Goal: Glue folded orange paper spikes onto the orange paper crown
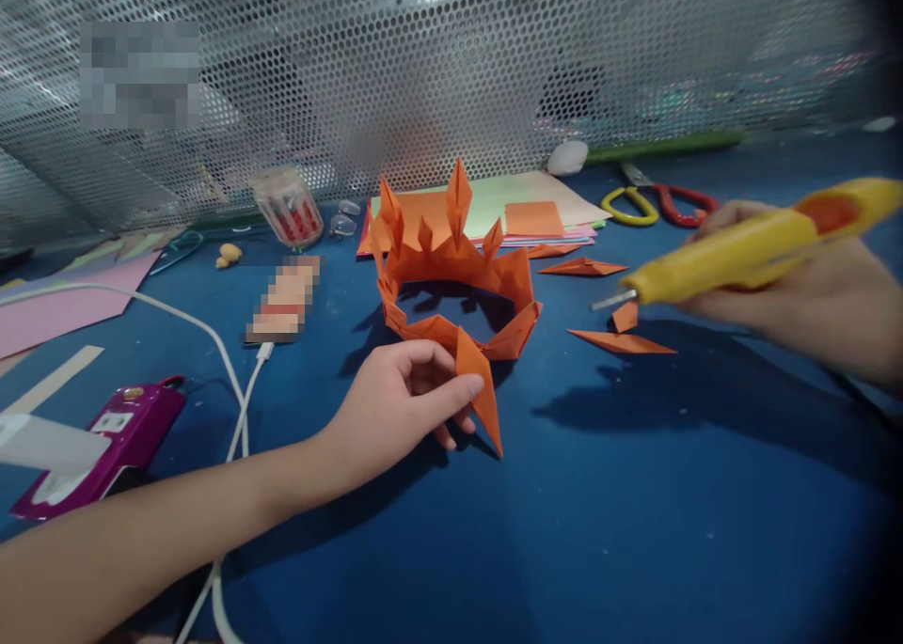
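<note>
My left hand (416,395) pinches a folded orange paper spike (482,395) between thumb and fingers, at the near side of an orange paper crown (395,259). The crown stands on the blue table, with several pointed spikes rising from its far and left sides. Off to the right, my right hand (797,296) grips a yellow hot glue gun (734,254), held above the table with its metal nozzle pointing left. Below the nozzle lie a loose orange folded piece (621,342) and a small orange scrap (625,317). Another folded piece (584,267) rests just behind.
Behind the crown lies a stack of coloured paper (578,200), with yellow- and red-handled scissors (630,206) beside it. At left are a jar (287,210), a phone-like object (286,301) on a white cable (229,353), and a purple power strip (145,428). A perforated metal panel (395,89) closes the back.
</note>
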The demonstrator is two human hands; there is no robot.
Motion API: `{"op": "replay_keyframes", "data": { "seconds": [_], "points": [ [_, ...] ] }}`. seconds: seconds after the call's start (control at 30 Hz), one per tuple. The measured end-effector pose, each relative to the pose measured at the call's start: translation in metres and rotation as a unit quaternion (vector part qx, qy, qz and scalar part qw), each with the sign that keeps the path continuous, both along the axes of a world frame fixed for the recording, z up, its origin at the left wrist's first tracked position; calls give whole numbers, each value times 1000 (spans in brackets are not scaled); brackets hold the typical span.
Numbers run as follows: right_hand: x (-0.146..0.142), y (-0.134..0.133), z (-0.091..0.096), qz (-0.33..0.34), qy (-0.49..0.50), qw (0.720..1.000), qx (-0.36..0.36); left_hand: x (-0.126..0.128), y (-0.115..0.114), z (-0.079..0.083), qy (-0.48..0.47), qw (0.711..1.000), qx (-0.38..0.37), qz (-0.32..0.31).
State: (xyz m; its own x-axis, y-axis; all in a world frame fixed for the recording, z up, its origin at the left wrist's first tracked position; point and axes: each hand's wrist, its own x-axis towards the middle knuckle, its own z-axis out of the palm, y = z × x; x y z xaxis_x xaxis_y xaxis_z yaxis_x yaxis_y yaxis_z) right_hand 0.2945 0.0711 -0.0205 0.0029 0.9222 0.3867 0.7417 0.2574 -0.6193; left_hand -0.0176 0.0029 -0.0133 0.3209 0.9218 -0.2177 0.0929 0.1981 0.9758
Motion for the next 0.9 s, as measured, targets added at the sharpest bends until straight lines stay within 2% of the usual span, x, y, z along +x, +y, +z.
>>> {"op": "replay_keyframes", "data": {
  "seconds": [0.03,0.1,0.17,0.2,0.27,0.33,0.43,0.57,0.7,0.83,0.9],
  "points": [
    [0,-2,-4,61,38,997,1,0,1,0,-3,1000,-3,5],
    [-2,-9,-11,184,125,975,-26,0,1,0,-2,1000,-8,10],
    [-8,-18,-17,260,173,949,-43,0,2,0,4,1000,-15,13],
    [-12,-22,-19,274,181,944,-42,0,2,1,6,1000,-17,14],
    [-19,-31,-23,263,138,954,-38,1,3,1,7,1000,-19,15],
    [-25,-40,-24,235,37,970,-43,1,3,0,9,1000,-18,16],
    [-32,-50,-23,217,-62,973,-50,1,4,-1,8,1000,-15,12],
    [-39,-57,-21,157,-44,987,-7,-1,5,-3,6,1000,-11,6],
    [-44,-57,-20,180,-77,981,18,-2,5,-5,8,1000,-13,8],
    [-55,-63,-17,126,-80,988,32,-2,5,-5,8,1000,-13,4],
    [-60,-67,-15,133,-83,987,39,-2,6,-5,6,1000,-9,-1]
  ]
}}
